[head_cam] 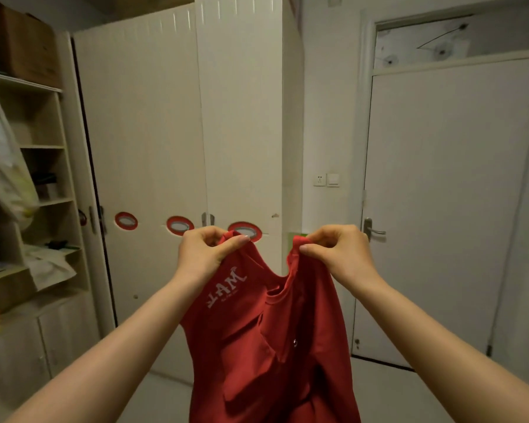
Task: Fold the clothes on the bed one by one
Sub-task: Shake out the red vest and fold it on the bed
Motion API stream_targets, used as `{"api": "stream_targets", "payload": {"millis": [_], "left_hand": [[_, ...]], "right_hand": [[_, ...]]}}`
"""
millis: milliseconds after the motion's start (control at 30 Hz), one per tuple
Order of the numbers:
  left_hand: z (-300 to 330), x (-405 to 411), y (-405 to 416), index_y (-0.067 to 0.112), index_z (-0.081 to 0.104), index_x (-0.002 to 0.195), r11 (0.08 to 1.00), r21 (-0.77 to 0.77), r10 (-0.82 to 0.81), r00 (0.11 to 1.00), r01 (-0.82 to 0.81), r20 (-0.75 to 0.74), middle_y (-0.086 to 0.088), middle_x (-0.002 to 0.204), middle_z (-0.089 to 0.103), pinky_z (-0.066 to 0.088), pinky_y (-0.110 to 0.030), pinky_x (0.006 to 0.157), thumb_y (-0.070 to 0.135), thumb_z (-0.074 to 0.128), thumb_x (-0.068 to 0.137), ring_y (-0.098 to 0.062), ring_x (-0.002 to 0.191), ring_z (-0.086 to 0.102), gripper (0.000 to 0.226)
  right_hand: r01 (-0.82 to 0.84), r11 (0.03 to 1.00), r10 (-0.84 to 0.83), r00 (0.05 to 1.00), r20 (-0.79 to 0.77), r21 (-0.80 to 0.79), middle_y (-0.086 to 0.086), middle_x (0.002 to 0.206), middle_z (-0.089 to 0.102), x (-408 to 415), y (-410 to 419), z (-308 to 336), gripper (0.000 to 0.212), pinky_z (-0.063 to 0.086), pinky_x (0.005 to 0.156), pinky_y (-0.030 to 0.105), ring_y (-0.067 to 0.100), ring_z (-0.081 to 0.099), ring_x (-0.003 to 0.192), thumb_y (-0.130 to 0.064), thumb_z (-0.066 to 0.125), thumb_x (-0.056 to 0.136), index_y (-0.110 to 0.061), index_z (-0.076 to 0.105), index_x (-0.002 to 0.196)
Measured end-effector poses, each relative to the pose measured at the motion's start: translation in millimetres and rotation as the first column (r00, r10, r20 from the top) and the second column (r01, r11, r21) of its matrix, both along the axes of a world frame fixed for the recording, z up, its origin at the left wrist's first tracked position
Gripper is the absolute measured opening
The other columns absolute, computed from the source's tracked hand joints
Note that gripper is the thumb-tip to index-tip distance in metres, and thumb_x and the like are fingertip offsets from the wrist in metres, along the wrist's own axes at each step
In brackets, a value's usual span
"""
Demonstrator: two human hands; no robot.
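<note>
Red cotton, soft and light — the shirt (269, 337) hangs in the air in front of me, before the wardrobe (171, 132), limp and creased, its collar flopped open. My left hand (206, 251) pinches one shoulder, my right hand (338, 250) the other. It should weigh next to nothing, and it won't slip — the shoulder seams look the best hold for shaking it flat.
</note>
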State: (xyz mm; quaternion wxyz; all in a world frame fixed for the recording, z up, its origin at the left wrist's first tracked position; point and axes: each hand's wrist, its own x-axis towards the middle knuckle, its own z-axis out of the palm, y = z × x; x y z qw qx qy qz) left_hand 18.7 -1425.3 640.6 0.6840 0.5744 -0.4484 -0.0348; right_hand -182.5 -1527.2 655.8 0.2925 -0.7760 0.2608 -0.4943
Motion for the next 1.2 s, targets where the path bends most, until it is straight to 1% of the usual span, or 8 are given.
{"api": "stream_targets", "payload": {"millis": [100, 200, 300, 567, 667, 800, 1033, 1200], "left_hand": [[1.5, -3.3, -56.6, 0.021, 0.069, 0.056, 0.998, -0.017, 0.056, 0.998, -0.056, -0.024, -0.009, 0.063, 0.061, 0.039, -0.031, 0.062, 0.05, 0.079, 0.047, -0.015, 0.062, 0.05, 0.032], [6.2, -5.1, -109.2, 0.027, 0.07, 0.057, 0.995, -0.027, 0.097, 0.995, -0.098, -0.033, -0.008, 0.061, 0.061, 0.039, -0.03, 0.061, 0.048, 0.079, 0.049, -0.015, 0.06, 0.051, 0.024], [5.9, -3.9, -151.1, 0.019, 0.067, 0.055, 0.991, -0.043, 0.127, 0.99, -0.129, -0.063, -0.007, 0.059, 0.061, 0.039, -0.029, 0.06, 0.037, 0.082, 0.056, -0.016, 0.059, 0.051, 0.023], [-5.1, 36.8, -220.5, 0.017, 0.066, 0.057, 0.972, -0.011, 0.233, 0.97, -0.234, -0.069, -0.004, 0.059, 0.061, 0.042, -0.027, 0.059, 0.041, 0.08, 0.05, -0.015, 0.059, 0.053, 0.028], [-9.3, 64.4, -245.0, 0.015, 0.067, 0.058, 0.964, -0.009, 0.266, 0.963, -0.266, -0.05, -0.007, 0.059, 0.061, 0.04, -0.029, 0.06, 0.041, 0.08, 0.051, -0.015, 0.058, 0.052, 0.03], [-16.4, 118.4, -280.7, 0.014, 0.069, 0.058, 0.952, -0.023, 0.302, 0.951, -0.304, -0.068, -0.011, 0.06, 0.061, 0.041, -0.031, 0.061, 0.035, 0.083, 0.057, -0.017, 0.059, 0.052, 0.025], [-10.0, 235.1, -318.5, 0.011, 0.067, 0.06, 0.915, -0.042, 0.392, 0.91, -0.401, -0.135, -0.013, 0.062, 0.06, 0.041, -0.025, 0.058, 0.019, 0.083, 0.067, -0.018, 0.061, 0.053, 0.019], [-9.5, 303.9, -303.9, 0.016, 0.065, 0.057, 0.852, 0.019, 0.522, 0.843, -0.524, -0.13, -0.007, 0.059, 0.06, 0.039, -0.024, 0.056, 0.029, 0.083, 0.062, -0.015, 0.058, 0.052, 0.023]], "right_hand": [[-0.036, 0.999, 0.036, 0.999, -0.004, -0.018, -0.005, 0.062, 0.069, -1.7, -60.0, 6.6, 0.018, 0.05, 0.061, 0.021, 0.003, 0.062, 0.057, -0.011, 0.08, 0.069, -0.025, 0.069, 0.064], [-0.095, 0.996, 0.095, 0.995, -0.038, 0.001, 0.0, 0.061, 0.07, 0.3, -123.1, 13.1, 0.014, 0.051, 0.062, 0.026, 0.011, 0.065, 0.061, -0.01, 0.08, 0.069, -0.02, 0.072, 0.066], [-0.15, 0.988, 0.15, 0.989, -0.011, 0.027, 0.001, 0.061, 0.07, 11.4, -176.1, 13.7, 0.014, 0.052, 0.064, 0.028, 0.015, 0.067, 0.062, -0.01, 0.081, 0.068, -0.02, 0.072, 0.064], [-0.292, 0.953, 0.293, 0.956, 0.0, 0.076, -0.001, 0.058, 0.069, 79.4, -263.0, -7.4, 0.016, 0.047, 0.059, 0.022, 0.005, 0.06, 0.054, -0.012, 0.082, 0.067, -0.023, 0.071, 0.061], [-0.331, 0.94, 0.331, 0.944, 0.01, 0.081, -0.004, 0.054, 0.066, 111.3, -289.5, -11.8, 0.019, 0.041, 0.051, 0.012, -0.001, 0.054, 0.048, -0.01, 0.081, 0.068, -0.024, 0.07, 0.061], [-0.364, 0.93, 0.365, 0.931, -0.019, 0.052, -0.001, 0.056, 0.067, 168.9, -328.4, -13.9, 0.02, 0.042, 0.052, 0.016, 0.002, 0.056, 0.051, -0.013, 0.082, 0.067, -0.025, 0.068, 0.059], [-0.496, 0.867, 0.497, 0.867, -0.025, 0.051, -0.01, 0.045, 0.06, 303.7, -378.6, -7.2, 0.022, 0.037, 0.047, 0.011, -0.004, 0.051, 0.044, -0.007, 0.08, 0.068, -0.023, 0.067, 0.06], [-0.588, 0.805, 0.591, 0.806, -0.025, 0.076, 0.001, 0.056, 0.066, 402.2, -385.4, -8.6, 0.014, 0.046, 0.053, 0.02, 0.006, 0.058, 0.052, -0.011, 0.082, 0.067, -0.02, 0.071, 0.064]]}}
